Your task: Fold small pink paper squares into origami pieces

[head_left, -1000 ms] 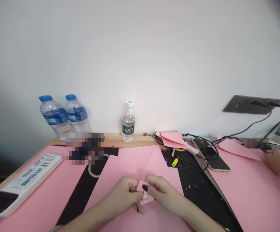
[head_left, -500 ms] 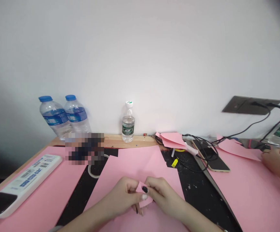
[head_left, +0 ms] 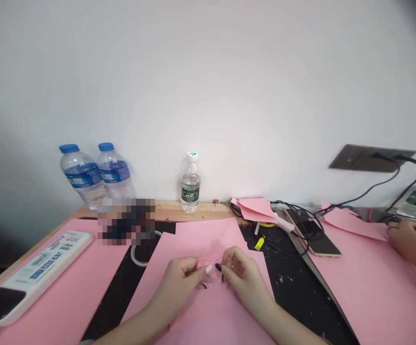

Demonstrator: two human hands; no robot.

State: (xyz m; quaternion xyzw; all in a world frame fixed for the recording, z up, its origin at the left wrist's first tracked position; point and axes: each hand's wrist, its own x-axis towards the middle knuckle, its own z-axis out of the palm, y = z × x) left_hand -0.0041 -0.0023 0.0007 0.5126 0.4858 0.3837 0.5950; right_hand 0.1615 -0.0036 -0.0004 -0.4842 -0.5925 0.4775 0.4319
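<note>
Between my hands is a small folded piece of pink paper (head_left: 208,261), held just above a large pink sheet (head_left: 200,235) on the black mat. My left hand (head_left: 182,279) pinches the paper's left side between thumb and fingers. On its right side, my right hand (head_left: 241,271) grips it with the thumb and bent fingers. The two thumb tips almost meet at the middle. Fingers hide part of the paper, and its folds are hard to make out against the pink sheet.
A small water bottle (head_left: 190,187) stands by the wall; two larger bottles (head_left: 114,167) are at left. A white power bank (head_left: 37,275) lies on pink paper. Folded pink paper (head_left: 256,209), black cables (head_left: 303,239) and a phone (head_left: 313,233) lie right. Another person's hand (head_left: 414,242) is far right.
Both hands have moved slightly up and apart. The small paper has turned from a pointed, upright shape to a wider, flatter one between the fingers.
</note>
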